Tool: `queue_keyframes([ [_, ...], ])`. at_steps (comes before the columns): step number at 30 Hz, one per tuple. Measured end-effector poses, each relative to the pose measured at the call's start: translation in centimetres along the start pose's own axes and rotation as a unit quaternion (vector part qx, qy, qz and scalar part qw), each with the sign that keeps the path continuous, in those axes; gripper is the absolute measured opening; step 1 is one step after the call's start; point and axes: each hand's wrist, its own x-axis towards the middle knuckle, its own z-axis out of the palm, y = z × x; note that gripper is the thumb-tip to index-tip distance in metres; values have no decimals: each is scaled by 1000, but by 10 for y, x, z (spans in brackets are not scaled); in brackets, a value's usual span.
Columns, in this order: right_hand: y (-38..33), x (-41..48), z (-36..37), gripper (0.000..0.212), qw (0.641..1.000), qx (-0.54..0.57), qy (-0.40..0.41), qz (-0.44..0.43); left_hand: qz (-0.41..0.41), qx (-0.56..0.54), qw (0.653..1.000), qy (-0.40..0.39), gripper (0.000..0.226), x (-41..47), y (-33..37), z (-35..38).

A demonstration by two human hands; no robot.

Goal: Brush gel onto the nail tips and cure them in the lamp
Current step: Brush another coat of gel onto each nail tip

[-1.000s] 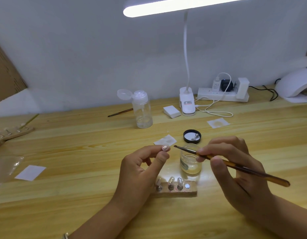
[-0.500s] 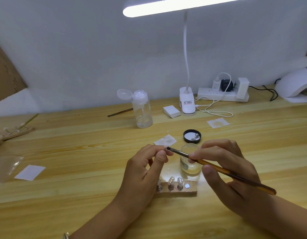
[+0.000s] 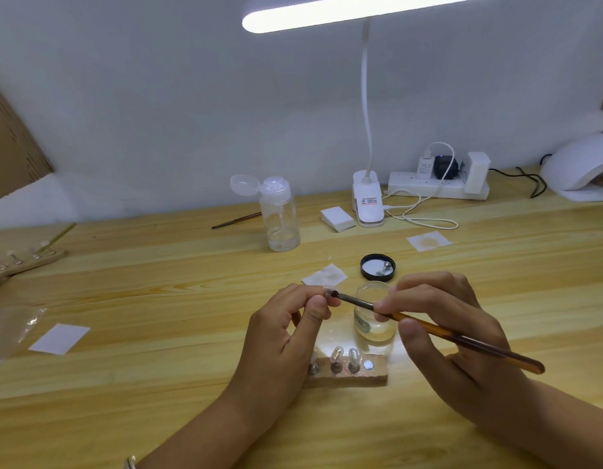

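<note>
Against the left hand's (image 3: 286, 333) pinched nail tip (image 3: 328, 291) rests the brush (image 3: 428, 330).

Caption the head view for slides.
Brush in the right hand touches a nail tip pinched in the left hand, beside an open jar.

My table (image 3: 158, 299) is smooth, pale wood; the jar (image 3: 374, 328) is clear, glossy glass. My brush (image 3: 462, 340) has a gleaming amber handle.

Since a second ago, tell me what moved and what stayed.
The right hand slid the brush leftward until its bristles met the nail tip pinched in the left hand; before, a small gap separated them. Both grips held. The glass jar, black lid and wooden holder stayed put.
</note>
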Motion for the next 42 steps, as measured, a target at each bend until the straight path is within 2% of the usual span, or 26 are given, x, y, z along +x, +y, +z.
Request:
queue_keyframes([
  [1,27,-8,-13,18,994,25,21,104,0,-1,1000,0,22,0,0,0],
  [4,32,-24,-17,19,991,-9,48,124,0,-4,1000,2,22,0,0,0],
  [26,36,-25,-15,19,986,29,74,145,-1,4,1000,5,22,0,-1,-1],
  [31,36,-25,-15,17,987,27,74,143,2,3,1000,5,14,1,-2,-1],
  [34,35,-24,-15,26,986,35,75,148,0,-2,1000,5,12,1,-3,0],
  [42,35,-24,-14,27,985,42,72,151,3,6,1000,6,11,1,-2,-1],
])
